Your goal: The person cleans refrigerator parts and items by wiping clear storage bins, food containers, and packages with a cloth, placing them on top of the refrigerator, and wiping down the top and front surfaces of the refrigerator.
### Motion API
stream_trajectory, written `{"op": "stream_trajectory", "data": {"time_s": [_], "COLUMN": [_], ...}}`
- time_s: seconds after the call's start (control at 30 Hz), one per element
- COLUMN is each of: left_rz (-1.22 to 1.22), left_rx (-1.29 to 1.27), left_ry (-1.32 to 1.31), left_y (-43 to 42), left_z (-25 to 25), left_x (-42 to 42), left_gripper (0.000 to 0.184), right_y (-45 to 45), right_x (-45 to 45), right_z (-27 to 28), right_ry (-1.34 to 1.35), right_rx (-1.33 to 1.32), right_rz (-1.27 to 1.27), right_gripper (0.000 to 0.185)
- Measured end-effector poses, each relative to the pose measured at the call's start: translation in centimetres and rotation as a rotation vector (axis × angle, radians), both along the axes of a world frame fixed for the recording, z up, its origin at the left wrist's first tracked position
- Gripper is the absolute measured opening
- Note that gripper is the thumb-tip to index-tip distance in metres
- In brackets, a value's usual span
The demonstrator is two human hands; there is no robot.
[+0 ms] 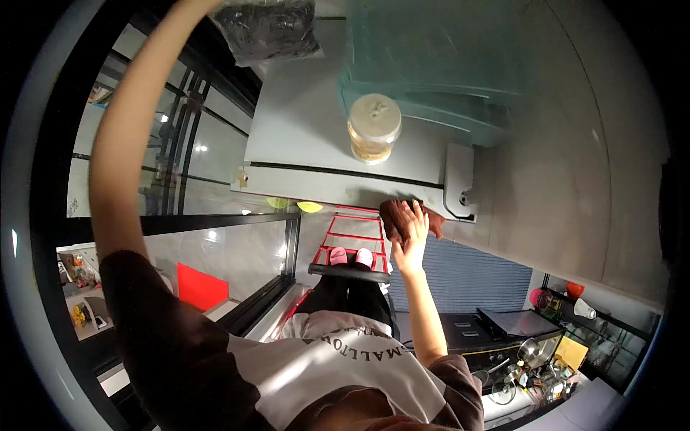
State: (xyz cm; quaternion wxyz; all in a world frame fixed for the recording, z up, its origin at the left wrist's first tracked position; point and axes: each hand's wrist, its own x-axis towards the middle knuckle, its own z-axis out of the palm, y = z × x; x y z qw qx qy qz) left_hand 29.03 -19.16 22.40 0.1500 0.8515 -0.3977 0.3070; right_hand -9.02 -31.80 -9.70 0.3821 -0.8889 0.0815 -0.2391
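Note:
My right hand [411,228] presses a brown cloth [393,218] against the front edge of a white cabinet shelf [302,144]. Its fingers lie over the cloth, and folds of it stick out on both sides. My left arm [118,158] reaches up along the left side, and the hand is cut off by the top edge of the view. Near that wrist lies a clear plastic bag [269,29] with dark contents. A jar with a whitish lid [375,118] stands on the shelf, with something yellowish at its bottom.
Below me is a red ladder [356,226] with a black top step [348,272]; my feet in pink slippers [338,256] are on it. A black-framed glass window [255,251] is at left. Kitchenware [528,352] crowds the counter at lower right. Greenish translucent sheeting [431,57] covers the shelf's back.

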Motion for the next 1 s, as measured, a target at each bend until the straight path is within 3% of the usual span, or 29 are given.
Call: {"op": "stream_trajectory", "data": {"time_s": [0.07, 0.27, 0.4, 0.5, 0.63, 0.73, 0.8, 0.9, 1.0], "left_rz": [0.177, 0.180, 0.263, 0.177, -0.025, -0.068, -0.060, -0.044, -0.167], "left_rx": [-0.079, -0.259, -0.180, -0.447, -0.256, -0.005, 0.111, 0.181, 0.062], "left_ry": [0.300, 0.333, 0.578, 0.642, 0.689, 0.767, 0.801, 0.854, 0.905], "left_y": [0.2, -0.5, -2.4, -2.5, -1.5, -0.8, -0.8, -1.4, -2.0], "left_z": [-1.9, -8.6, -7.9, -8.4, -6.8, -5.6, -5.5, -7.9, -12.0], "left_x": [1.9, 8.6, 8.1, 8.4, 8.0, 8.8, 8.7, 8.9, 10.6], "left_gripper": [0.015, 0.012, 0.013, 0.014, 0.016, 0.018, 0.019, 0.020, 0.019], "right_y": [0.0, 0.2, 0.3, 0.3, 0.4, 0.2, 0.3, 0.4, 0.5], "right_x": [0.0, 0.3, 0.5, 0.6, 0.6, 0.4, 0.4, 0.5, 0.7], "right_z": [0.2, 0.3, 0.0, 0.1, -0.2, -0.7, -0.9, -0.6, -0.4], "right_ry": [0.020, 0.028, 0.028, 0.042, 0.029, 0.052, 0.065, 0.050, 0.021], "right_rx": [0.012, 0.052, 0.043, 0.038, 0.044, 0.045, 0.052, 0.053, 0.040], "right_rz": [0.004, -0.003, -0.043, -0.040, -0.053, -0.038, -0.044, -0.053, -0.065], "right_gripper": [0.047, 0.053, 0.045, 0.040, 0.034, 0.051, 0.051, 0.044, 0.038]}}
